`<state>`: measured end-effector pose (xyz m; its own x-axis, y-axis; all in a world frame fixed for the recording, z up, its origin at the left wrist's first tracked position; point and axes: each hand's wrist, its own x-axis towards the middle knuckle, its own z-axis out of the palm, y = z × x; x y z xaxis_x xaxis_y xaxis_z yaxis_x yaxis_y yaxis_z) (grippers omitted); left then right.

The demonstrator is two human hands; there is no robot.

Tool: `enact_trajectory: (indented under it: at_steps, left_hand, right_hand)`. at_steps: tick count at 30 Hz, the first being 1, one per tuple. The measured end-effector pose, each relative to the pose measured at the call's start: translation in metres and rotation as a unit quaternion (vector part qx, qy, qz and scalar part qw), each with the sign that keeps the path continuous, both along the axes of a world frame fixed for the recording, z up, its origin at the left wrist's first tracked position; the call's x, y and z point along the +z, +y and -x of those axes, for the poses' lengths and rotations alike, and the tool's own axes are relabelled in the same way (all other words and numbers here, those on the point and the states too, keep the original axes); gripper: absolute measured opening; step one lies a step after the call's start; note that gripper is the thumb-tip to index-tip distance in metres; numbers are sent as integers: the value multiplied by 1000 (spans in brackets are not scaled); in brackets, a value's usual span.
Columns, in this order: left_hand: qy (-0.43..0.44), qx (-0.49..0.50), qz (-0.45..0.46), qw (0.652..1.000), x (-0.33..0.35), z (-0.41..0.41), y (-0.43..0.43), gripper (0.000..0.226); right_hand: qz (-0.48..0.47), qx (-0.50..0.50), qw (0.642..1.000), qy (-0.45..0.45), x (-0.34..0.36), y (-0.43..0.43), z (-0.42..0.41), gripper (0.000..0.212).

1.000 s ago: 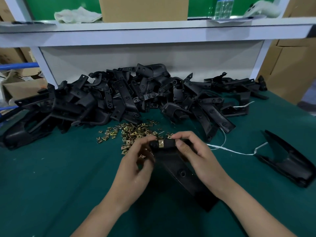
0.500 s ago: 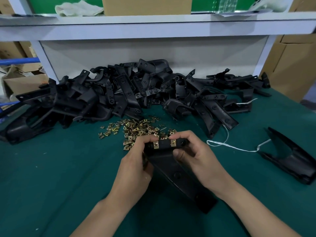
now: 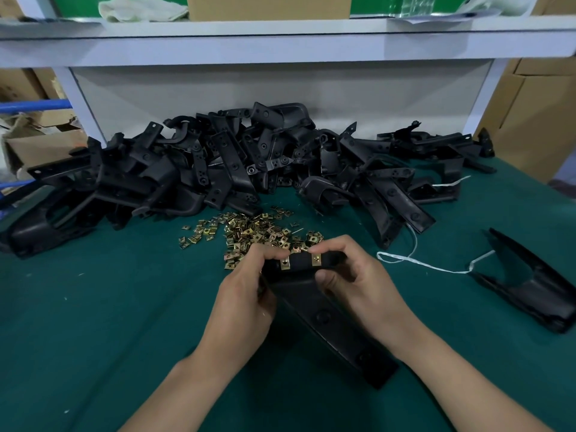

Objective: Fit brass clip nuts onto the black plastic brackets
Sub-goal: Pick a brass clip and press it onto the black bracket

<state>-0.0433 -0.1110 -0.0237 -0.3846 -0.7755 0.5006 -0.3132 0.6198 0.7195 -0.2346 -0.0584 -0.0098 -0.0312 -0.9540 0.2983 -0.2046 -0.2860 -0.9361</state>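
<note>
Soft, even overhead light falls on the scene; wide-angle bending curves the shelf [image 3: 280,48] (edges slightly blurred).

No text, label, brand or number is legible on anything here.

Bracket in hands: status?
Hands: left hand and right hand grip bracket top end. Two clip nuts on its edge. Nothing blocking; loose nuts piled behind.
</note>
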Motion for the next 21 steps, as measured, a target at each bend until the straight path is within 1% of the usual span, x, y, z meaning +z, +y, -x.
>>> enact_trajectory:
  at_steps: [4, 7, 11, 14, 18, 21]
  left_hand:
    - [-1, -3, 11, 1000, 0, 0, 0, 82]
    - [-8, 0, 10, 1000, -1, 0, -2, 86]
    - [-17, 6, 10, 1000, -3, -1, -3, 85]
    - [-20, 4, 1, 1000, -3, -1, -3, 80]
    - [-22, 0, -17, 1000, -3, 0, -4, 67]
    - [-20, -3, -35, 999, -2, 0, -3, 65]
  right_hand:
    - [0, 3, 1000, -8, 0, 0, 0, 18]
    - [0, 6, 1000, -15, 0, 0, 0, 18]
    - [4, 0, 1000, -9, 0, -1, 0, 19]
    - [-7, -8, 1000, -5, -1, -4, 0, 17]
    - [-24, -28, 999, 22, -2, -6, 0, 31]
    - [-28, -35, 998, 39, -2, -6, -1, 30]
